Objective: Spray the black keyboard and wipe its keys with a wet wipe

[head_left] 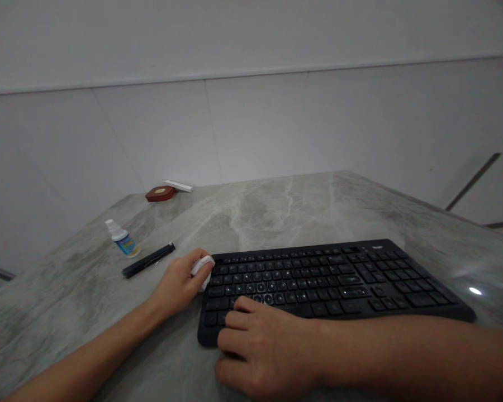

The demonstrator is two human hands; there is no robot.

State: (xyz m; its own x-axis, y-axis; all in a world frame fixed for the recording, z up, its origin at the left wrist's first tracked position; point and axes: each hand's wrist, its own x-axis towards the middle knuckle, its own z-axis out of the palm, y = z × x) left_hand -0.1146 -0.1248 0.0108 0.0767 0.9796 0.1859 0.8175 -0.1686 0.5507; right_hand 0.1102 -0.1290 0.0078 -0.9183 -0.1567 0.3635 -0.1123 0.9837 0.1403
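Note:
A black keyboard (285,277) with a number pad lies on the grey marbled table, slightly askew. Pinched between the thumb and fingers of my left hand (179,283) is a crumpled white tissue (202,267), at the keyboard's far left corner. My right hand (268,349) is curled over the near left part of the keyboard, with the fingers on its keys and front edge and the thumb side nearer to me. The right fingertips are mostly hidden. My right forearm runs along the keyboard's front edge and covers part of it.
Left of the keyboard lie a black pen-like tool (148,261) and a small white spray bottle (123,239) with a blue label, tilted in view. Farther back are a reddish-brown case (160,194) and a thin white strip (178,185). A pale wall (255,123) rises behind the table (310,206).

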